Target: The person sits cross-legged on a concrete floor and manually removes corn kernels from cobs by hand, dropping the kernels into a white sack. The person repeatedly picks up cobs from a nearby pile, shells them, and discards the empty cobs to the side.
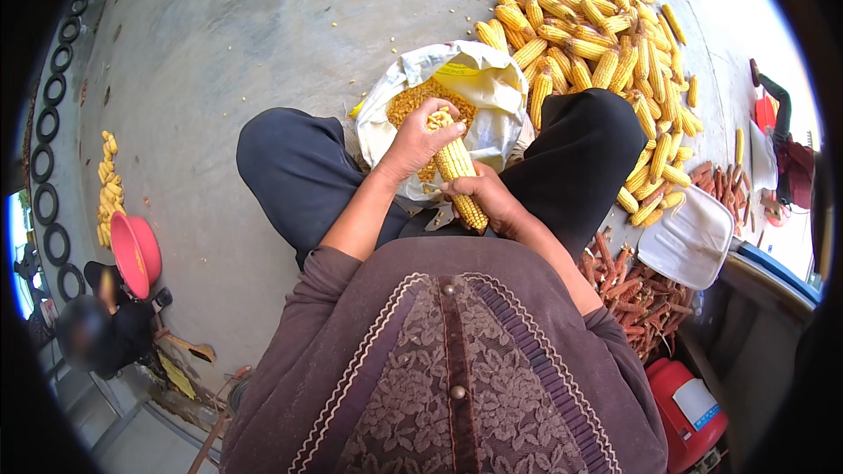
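Observation:
Both hands grip one yellow ear of corn [456,157], tilted over a white woven sack [506,120]. My left hand [421,135] is wrapped about its far end, where loosened kernels lie by the fingers. Lower down, my right hand [486,194] holds the ear near its other end, which points toward my body. The sack stands between my knees with its mouth rolled wide. Loose corn kernels [415,102] fill part of it. Part of the sack's near rim is hidden behind my hands and the ear.
A large heap of corn ears [593,33] lies beyond my right knee. Bare reddish cobs [639,296] are piled at my right, by a white plastic seat [688,237] and a red machine [685,415]. Leftward are a pink basin [137,253], a person [112,329] and tyres [47,125].

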Demonstrator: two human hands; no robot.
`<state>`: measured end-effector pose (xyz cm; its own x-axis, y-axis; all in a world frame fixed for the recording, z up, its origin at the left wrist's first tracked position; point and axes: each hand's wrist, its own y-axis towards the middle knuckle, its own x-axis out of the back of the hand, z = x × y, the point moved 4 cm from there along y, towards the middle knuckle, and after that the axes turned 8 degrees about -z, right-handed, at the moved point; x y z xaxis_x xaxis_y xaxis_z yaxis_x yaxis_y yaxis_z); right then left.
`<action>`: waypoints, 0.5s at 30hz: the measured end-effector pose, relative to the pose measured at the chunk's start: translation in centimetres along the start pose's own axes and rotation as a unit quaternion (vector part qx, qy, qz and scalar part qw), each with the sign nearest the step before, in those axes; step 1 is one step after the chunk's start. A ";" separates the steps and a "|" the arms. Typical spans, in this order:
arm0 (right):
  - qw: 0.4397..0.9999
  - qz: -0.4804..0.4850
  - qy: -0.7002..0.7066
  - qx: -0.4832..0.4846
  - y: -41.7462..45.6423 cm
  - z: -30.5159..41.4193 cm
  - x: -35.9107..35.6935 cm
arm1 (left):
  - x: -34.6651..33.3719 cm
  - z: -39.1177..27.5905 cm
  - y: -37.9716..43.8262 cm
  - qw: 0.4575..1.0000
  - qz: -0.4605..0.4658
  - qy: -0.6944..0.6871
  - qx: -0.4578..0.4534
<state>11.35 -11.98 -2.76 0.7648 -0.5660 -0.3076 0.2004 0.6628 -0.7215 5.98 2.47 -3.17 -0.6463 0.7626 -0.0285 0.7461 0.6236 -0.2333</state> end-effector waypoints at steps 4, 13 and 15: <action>1.000 0.027 0.003 -0.007 0.1 0.0 -0.3 | 0.9 1.4 0.7 0.999 -0.037 0.011 0.023; 1.000 0.002 0.001 0.025 0.4 0.1 -0.6 | 0.8 1.8 0.2 0.988 -0.048 -0.107 0.098; 0.999 -0.014 -0.027 0.023 0.5 0.1 -0.5 | 0.7 1.9 0.1 0.991 -0.021 -0.100 0.080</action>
<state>11.13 -11.35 -2.94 0.7899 -0.5584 -0.2534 0.2491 0.6698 -0.6995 5.32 2.77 -5.06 -0.7074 0.6767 -0.2042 0.6928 0.6065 -0.3901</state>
